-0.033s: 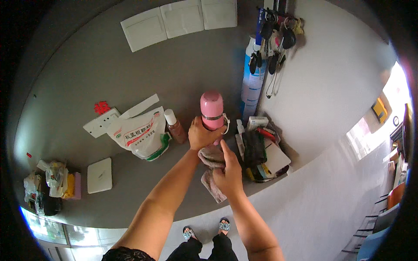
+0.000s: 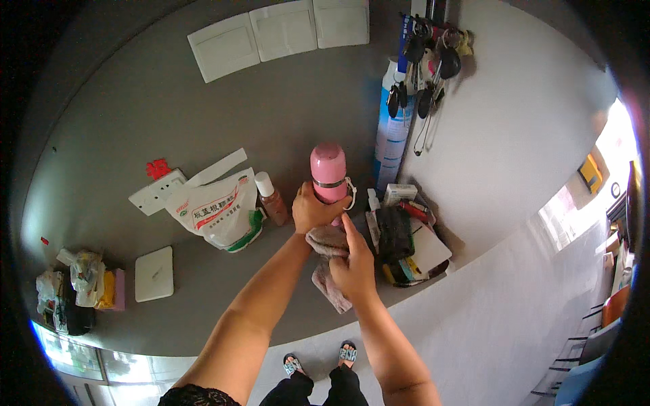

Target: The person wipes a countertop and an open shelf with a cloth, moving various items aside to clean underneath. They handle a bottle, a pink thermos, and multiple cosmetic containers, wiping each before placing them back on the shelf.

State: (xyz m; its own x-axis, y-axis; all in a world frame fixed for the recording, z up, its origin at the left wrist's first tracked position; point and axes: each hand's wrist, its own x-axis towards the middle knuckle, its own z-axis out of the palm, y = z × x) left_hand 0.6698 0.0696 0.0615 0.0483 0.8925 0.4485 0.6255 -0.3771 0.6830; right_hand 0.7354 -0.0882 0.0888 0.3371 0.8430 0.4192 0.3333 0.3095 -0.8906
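My left hand point(image 2: 317, 211) is wrapped round the lower part of a pink thermos bottle point(image 2: 328, 166). The bottle stands upright with a metal band below its cap, and a pale cord loop point(image 2: 351, 195) hangs at its right side. Against the bottle's lower end, my right hand point(image 2: 355, 267) grips a folded greyish-pink cloth point(image 2: 329, 241), one end of which droops below the fingers. The bottle's base is hidden by my hands and the cloth. Just left of my left hand is a small brownish bottle with a white cap point(image 2: 272, 197).
A white plastic bag point(image 2: 217, 210) leans near a wall socket point(image 2: 158, 191). Farther left are a flat white box point(image 2: 154, 274) and bagged items point(image 2: 87, 277). To the right lie a black pouch point(image 2: 395, 230) and small boxes, beneath a tall spray can point(image 2: 391, 145) and hanging keys point(image 2: 423, 95).
The cloth in my right hand has shifted slightly up and left against the bottle. My left hand keeps its hold.
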